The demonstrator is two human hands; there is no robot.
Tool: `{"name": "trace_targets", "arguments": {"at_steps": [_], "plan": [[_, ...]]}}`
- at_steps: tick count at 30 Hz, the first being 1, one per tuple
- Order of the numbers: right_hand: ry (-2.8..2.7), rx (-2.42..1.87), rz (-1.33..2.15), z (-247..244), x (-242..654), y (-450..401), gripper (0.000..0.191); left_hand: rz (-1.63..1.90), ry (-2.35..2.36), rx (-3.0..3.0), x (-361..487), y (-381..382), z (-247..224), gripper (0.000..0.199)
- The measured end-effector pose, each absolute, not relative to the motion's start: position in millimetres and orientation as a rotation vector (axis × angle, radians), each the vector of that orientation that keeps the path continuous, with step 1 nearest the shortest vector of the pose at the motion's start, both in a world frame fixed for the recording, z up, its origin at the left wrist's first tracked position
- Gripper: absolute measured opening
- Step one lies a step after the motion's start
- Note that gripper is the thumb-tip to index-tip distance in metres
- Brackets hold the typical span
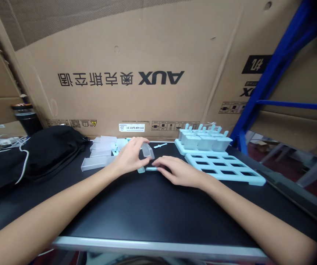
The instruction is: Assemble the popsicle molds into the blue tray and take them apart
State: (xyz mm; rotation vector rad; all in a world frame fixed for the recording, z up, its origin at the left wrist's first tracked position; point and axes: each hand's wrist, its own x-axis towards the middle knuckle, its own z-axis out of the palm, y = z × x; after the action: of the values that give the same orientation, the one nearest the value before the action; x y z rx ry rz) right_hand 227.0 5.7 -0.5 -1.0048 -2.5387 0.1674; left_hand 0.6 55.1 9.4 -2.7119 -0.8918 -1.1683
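Note:
My left hand (pixel 131 154) curves its fingers and thumb around a small translucent popsicle mould cup (pixel 148 151), which lies tilted between them. Facing it, my right hand (pixel 181 171) pinches the end of a light blue popsicle stick (pixel 151 169) just above the black tabletop. A pale blue piece (pixel 141 170) lies under my left thumb, partly hidden. Beyond my hands rests another light blue stick (pixel 160 145). Several clear mould cups (pixel 98 162) lie left of my left hand. To the right, filled-in moulds with upright sticks (pixel 204 141) stand in a light blue base.
A light blue frame with rectangular holes (pixel 224 165) lies in front of the base. Black bags (pixel 56 147), white cables (pixel 6 141) and a dark tumbler (pixel 27 119) occupy the left. A large cardboard box (pixel 136 44) walls the back; a blue metal post (pixel 269 77) rises at right.

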Motion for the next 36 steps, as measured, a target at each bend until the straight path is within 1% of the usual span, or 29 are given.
{"name": "trace_targets", "arguments": {"at_steps": [3,5,7,10,11,12,16,19,21,23,27,29,33,36], "plan": [[-2.513,-1.012,0.128,-4,228,9,0.032,-1.393,-0.755,-2.590,2,51,14,0.043],[-2.477,-1.027,0.090,-3,229,12,0.030,-1.483,-0.621,-2.534,2,47,15,0.043],[-2.408,-1.035,0.042,-1,231,14,0.023,-1.493,-0.491,-2.528,4,42,14,0.044],[-2.247,-1.050,0.032,5,234,17,0.008,-1.369,-0.283,-2.588,10,34,8,0.051],[-2.181,-1.063,0.079,6,235,18,0.004,-1.317,-0.210,-2.609,13,31,6,0.054],[-2.114,-1.081,0.154,8,235,18,0.005,-1.275,-0.146,-2.628,16,28,3,0.057],[-1.797,-1.101,0.571,10,237,21,0.026,-1.200,-0.061,-2.747,23,20,-4,0.073],[-1.579,-0.964,0.879,14,238,18,0.034,-1.154,-0.121,-2.926,22,19,-7,0.079],[-1.493,-0.861,1.074,17,239,15,0.036,-1.153,-0.212,-3.033,20,21,-9,0.080],[-1.455,-0.790,1.215,20,239,10,0.035,-1.225,-0.322,-3.068,20,24,-12,0.080],[-1.484,-0.746,1.338,20,234,3,0.032,-1.496,-0.489,-2.875,23,32,-21,0.068],[-1.527,-0.751,1.394,16,230,1,0.031,-1.504,-0.502,-2.801,23,35,-24,0.062],[-1.659,-0.784,1.548,9,222,-2,0.027,-1.199,-0.416,-2.940,19,33,-22,0.065],[-1.759,-0.833,1.519,7,220,-4,0.027,-1.012,-0.390,-3.040,15,29,-16,0.062]]}}
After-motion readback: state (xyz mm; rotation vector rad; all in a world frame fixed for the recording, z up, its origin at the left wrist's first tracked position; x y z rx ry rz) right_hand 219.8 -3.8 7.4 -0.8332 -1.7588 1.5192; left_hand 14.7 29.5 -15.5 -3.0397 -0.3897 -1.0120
